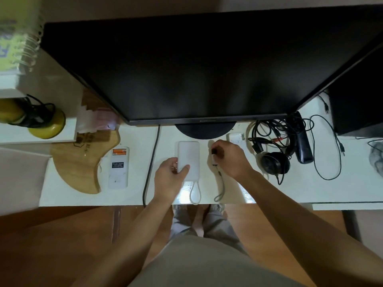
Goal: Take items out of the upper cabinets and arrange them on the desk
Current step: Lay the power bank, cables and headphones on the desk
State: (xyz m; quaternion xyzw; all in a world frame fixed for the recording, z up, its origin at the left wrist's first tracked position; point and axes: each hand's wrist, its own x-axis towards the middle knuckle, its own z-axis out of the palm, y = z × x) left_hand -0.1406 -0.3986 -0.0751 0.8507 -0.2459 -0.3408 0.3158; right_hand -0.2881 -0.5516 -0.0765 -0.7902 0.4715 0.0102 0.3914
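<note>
White counter (290, 189) carries a power bank (190, 154) lying flat at centre, the left hand (170, 177) clamped on its left edge with curled fingers (174, 162). Just beside it the right hand (230, 158) pinches a small dark strapped item (214, 154). The power bank is judged rigid, smooth and moderately heavy; best held across its long edges.

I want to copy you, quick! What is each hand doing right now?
Left hand: grips the white power bank.
Right hand: pinches a small dark gadget with a strap.

White power bank (189, 156), white desk (300, 189); black monitor (207, 69) and headphones (274, 165); pale brown board (83, 168); white remote (118, 172), orange label (119, 152).
</note>
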